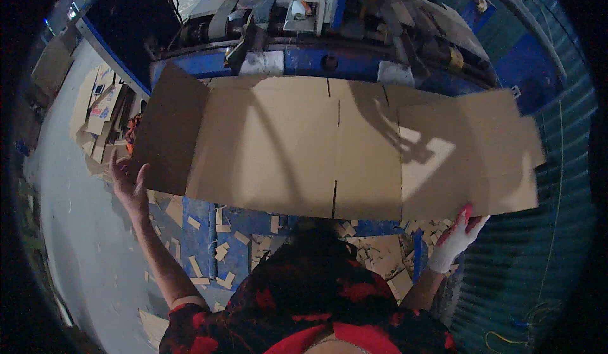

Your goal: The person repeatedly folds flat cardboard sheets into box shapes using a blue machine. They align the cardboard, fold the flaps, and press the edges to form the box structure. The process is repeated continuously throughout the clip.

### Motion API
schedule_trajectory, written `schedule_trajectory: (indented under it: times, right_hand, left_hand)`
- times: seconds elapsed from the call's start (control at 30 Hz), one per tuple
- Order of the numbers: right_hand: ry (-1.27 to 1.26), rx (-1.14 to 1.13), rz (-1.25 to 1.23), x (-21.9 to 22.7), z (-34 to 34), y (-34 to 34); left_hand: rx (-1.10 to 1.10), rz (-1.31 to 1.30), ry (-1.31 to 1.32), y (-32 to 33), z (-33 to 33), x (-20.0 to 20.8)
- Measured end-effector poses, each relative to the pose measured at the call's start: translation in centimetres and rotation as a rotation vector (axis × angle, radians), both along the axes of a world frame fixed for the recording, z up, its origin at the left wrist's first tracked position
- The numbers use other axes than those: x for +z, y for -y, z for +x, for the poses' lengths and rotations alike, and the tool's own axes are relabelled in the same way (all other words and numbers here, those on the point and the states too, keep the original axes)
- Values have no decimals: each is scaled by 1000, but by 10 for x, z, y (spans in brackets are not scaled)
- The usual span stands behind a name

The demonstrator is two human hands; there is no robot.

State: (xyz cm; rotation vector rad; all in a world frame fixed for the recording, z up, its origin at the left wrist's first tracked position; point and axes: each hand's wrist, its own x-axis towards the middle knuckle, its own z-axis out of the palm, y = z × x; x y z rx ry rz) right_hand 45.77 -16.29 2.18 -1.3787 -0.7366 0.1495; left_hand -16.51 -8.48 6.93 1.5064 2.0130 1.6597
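A wide brown cardboard sheet (pixel 272 145) with crease lines and dark slots stretches across in front of me. Its left panel (pixel 170 132) is bent up and in shade, while the right end has overlapping flaps. My left hand (pixel 131 186), bare, is at the lower corner of that left panel with its fingers spread; whether they touch the board is unclear. My right hand (pixel 457 240), in a white glove with red on the fingers, pinches the sheet's lower right edge. Some of its fingers pass out of sight beneath the board.
A blue machine (pixel 304 61) with rollers and metal guides stands just beyond the sheet. Cardboard scraps (pixel 221 251) litter the blue surface and floor below. Flattened cartons (pixel 101 113) are piled at the left, and a green corrugated wall (pixel 538 240) rises on the right.
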Motion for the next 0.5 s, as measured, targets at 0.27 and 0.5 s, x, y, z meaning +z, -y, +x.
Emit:
schedule_trajectory:
  times: [0.27, 0.5]
  right_hand:
    - [1305, 718, -480, 29, -97, -33]
    - [1440, 534, -503, 5, -66, -135]
  left_hand:
    - [-415, -266, -114, -17, 57, -72]
    - [-524, -40, -563, -90, 148, -49]
